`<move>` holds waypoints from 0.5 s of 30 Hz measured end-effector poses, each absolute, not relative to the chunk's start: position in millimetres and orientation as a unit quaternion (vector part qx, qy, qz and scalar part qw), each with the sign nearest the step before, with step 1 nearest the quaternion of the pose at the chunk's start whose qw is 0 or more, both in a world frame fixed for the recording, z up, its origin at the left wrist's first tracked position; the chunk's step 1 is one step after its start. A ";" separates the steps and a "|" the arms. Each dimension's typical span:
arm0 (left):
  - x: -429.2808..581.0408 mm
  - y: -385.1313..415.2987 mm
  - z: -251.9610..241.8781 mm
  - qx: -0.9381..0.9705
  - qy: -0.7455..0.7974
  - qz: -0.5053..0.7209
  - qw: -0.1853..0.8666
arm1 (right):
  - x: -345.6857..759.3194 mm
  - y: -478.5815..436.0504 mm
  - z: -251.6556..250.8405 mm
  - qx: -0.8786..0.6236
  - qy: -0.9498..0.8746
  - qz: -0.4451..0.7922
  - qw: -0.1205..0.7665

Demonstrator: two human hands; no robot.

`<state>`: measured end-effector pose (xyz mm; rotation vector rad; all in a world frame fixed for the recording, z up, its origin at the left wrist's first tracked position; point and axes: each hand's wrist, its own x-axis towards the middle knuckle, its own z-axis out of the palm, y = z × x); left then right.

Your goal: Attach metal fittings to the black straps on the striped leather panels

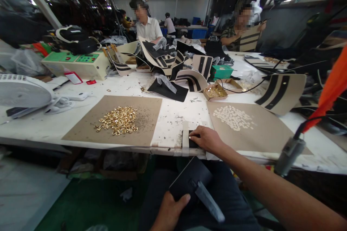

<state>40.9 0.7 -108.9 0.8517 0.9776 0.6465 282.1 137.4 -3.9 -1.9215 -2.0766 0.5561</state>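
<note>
My left hand (169, 211) holds a black leather piece (189, 182) with a grey strap over my lap, below the table edge. My right hand (207, 139) reaches to the table's front edge, its fingertips on a small black block (192, 139) set in a strip of tape. A pile of gold metal rings (118, 120) lies on a brown card sheet (81, 131) to the left. A pile of pale small parts (233, 116) lies on another brown sheet (271, 130) to the right.
Black-and-cream striped bag panels (192, 77) are heaped at mid-table, one more (280, 92) at right. A green-topped machine (78, 63), a white fan (23, 90), a small box of gold parts (215, 92) and a cable stand about. Two people sit across the table. An orange tool (325, 94) hangs right.
</note>
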 end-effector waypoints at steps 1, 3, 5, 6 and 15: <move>41.5 0.8 -107.0 0.388 0.447 0.298 0.749 | 281.5 136.5 -2.8 -0.664 -0.714 0.186 0.125; 42.6 -0.9 -102.3 0.385 0.453 0.311 0.742 | 281.4 132.8 -1.6 -0.662 -0.716 0.177 0.133; 43.2 -5.4 -97.9 0.382 0.464 0.324 0.731 | 281.9 127.7 -2.2 -0.660 -0.720 0.161 0.141; 43.5 -8.4 -95.9 0.379 0.469 0.328 0.727 | 282.0 125.3 -2.9 -0.660 -0.721 0.153 0.143; 49.8 -23.4 -61.5 0.402 0.472 0.350 0.703 | 281.0 125.2 11.7 -0.645 -0.740 0.147 0.125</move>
